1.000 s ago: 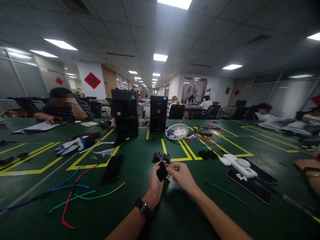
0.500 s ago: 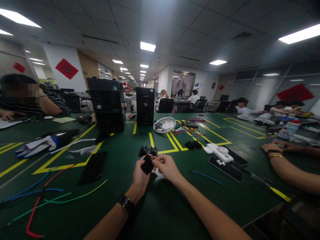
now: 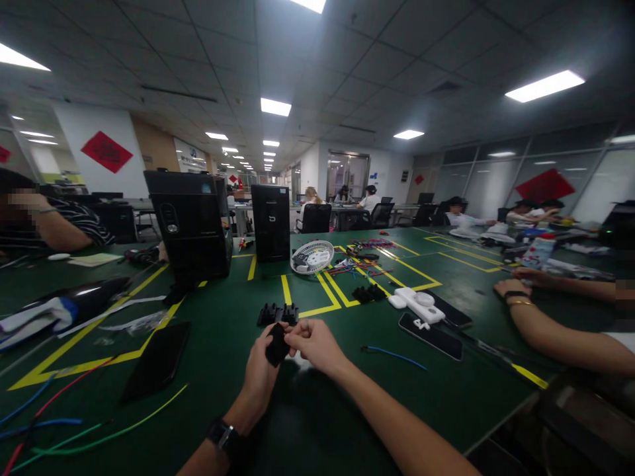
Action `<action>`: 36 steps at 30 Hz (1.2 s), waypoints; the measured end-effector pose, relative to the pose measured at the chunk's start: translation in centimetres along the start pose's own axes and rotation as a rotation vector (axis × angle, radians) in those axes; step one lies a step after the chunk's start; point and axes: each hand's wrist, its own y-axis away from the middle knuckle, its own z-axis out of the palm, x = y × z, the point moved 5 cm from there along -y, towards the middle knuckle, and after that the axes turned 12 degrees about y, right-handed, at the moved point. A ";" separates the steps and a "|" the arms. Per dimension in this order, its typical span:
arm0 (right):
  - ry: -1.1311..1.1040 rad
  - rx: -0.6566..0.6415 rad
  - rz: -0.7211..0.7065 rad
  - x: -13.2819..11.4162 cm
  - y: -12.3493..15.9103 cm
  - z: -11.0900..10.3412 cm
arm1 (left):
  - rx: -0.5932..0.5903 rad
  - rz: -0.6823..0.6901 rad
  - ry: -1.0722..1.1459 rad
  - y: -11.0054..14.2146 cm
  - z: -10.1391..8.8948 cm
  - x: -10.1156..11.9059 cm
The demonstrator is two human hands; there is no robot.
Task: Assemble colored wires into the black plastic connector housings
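Note:
Above the green table [image 3: 347,423] my left hand [image 3: 260,373] grips a small black plastic part [image 3: 276,346]. My right hand [image 3: 312,344] is closed in a pinch at the part's upper right edge. A watch sits on my left wrist [image 3: 222,434]. Just beyond my hands two more black connector blocks [image 3: 276,313] lie on the table.
A black phone [image 3: 157,358] and coloured wires [image 3: 74,423] lie to the left. A blue wire [image 3: 391,355], white device [image 3: 417,302] and dark phone [image 3: 430,335] lie right. Two black computer towers [image 3: 191,221] and a white fan grille [image 3: 311,256] stand behind. A co-worker's arms [image 3: 550,334] rest at right.
The view has swung to the right, so the table items slid left and a co-worker's arms came further into view. My hands keep the same hold on the black part.

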 end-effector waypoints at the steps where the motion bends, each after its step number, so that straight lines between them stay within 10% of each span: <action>1: 0.015 -0.032 0.017 0.2 0.0 -0.1 | -0.011 0.016 -0.089 0.2 0.0 0.2; 10: 0.112 -0.200 0.059 0.9 0.3 -0.9 | -0.132 0.169 -0.623 0.9 0.2 2.6; 17: 0.196 -0.135 0.082 1.9 0.1 -0.4 | 0.053 0.100 -0.537 0.7 -0.4 1.9; 26: 0.833 -0.064 -0.380 -3.3 1.5 -0.5 | 0.176 0.110 -0.290 0.4 -1.0 1.6; 36: 1.237 0.092 -0.507 -5.7 1.7 1.5 | 0.444 0.172 -0.011 0.6 -0.7 3.2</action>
